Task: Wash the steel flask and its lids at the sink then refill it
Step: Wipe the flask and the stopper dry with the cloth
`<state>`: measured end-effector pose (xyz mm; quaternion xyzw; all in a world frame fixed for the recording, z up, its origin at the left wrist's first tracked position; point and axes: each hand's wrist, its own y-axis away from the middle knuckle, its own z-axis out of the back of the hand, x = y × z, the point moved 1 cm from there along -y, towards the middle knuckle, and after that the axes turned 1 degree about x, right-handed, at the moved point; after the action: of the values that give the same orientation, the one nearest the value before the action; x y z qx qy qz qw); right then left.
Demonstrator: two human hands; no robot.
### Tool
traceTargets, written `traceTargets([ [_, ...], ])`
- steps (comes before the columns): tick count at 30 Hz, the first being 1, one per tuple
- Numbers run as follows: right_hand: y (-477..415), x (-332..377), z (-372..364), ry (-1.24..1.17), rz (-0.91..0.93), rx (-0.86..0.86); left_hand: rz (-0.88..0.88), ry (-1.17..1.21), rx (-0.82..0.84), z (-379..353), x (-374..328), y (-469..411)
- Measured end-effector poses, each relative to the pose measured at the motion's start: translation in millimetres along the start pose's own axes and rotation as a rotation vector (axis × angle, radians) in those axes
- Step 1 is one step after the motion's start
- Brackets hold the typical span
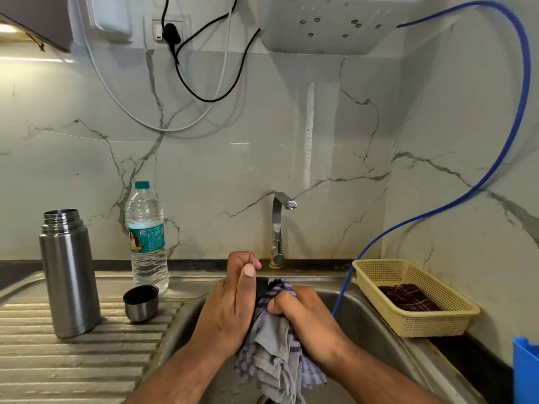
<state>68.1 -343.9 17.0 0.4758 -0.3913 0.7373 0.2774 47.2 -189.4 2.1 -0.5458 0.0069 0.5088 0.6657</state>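
Observation:
The steel flask stands upright and uncapped on the ribbed drainboard at the left. Its steel cup lid sits mouth-up beside it, to the right. Over the sink basin, my left hand grips a small black lid, mostly hidden by my fingers. My right hand presses a checked purple-and-grey cloth against that lid. The cloth hangs down into the basin. The tap behind my hands shows no running water.
A clear plastic water bottle with a green cap stands behind the cup lid. A yellow mesh basket holding a dark cloth sits right of the sink. A blue hose drops into the basin. A blue object is at the right edge.

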Motion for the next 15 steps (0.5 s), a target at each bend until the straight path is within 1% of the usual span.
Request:
traceTargets([
  [2,0.4,4.9,2.0,-0.004,-0.073,0.027,0.016,-0.026,0.03,2.4,-0.6,-0.8],
  [3,-0.2,5.7,4.2,0.048,-0.063,0.029,0.062,0.0,0.063,3.3,-3.7,-1.6],
  [4,-0.9,6.9,8.0,0.147,-0.01,0.014,0.116,0.031,0.104,5.5,-8.9,-2.3],
  [5,-1.9,6.3,13.4,0.292,0.076,-0.017,0.184,0.053,0.158,7.8,-16.4,-1.3],
  [7,-2.8,3.1,27.0,0.669,0.26,-0.09,0.334,0.15,0.284,9.1,-21.6,3.0],
  [8,-3.1,1.7,32.9,0.839,0.323,-0.12,0.386,0.217,0.345,9.5,-19.2,4.9],
  [9,-3.1,-0.4,37.4,0.94,0.357,-0.137,0.414,0.296,0.389,9.0,-16.8,6.0],
  [10,-3.4,-2.0,40.2,0.977,0.37,-0.139,0.437,0.391,0.413,7.6,-13.4,6.2],
  [12,-3.8,-4.5,41.0,0.955,0.38,-0.128,0.445,0.536,0.44,3.8,-6.3,6.0],
  [15,-7.0,-9.3,39.2,0.849,0.369,-0.139,0.442,0.634,0.414,-2.4,-2.8,6.0],
])
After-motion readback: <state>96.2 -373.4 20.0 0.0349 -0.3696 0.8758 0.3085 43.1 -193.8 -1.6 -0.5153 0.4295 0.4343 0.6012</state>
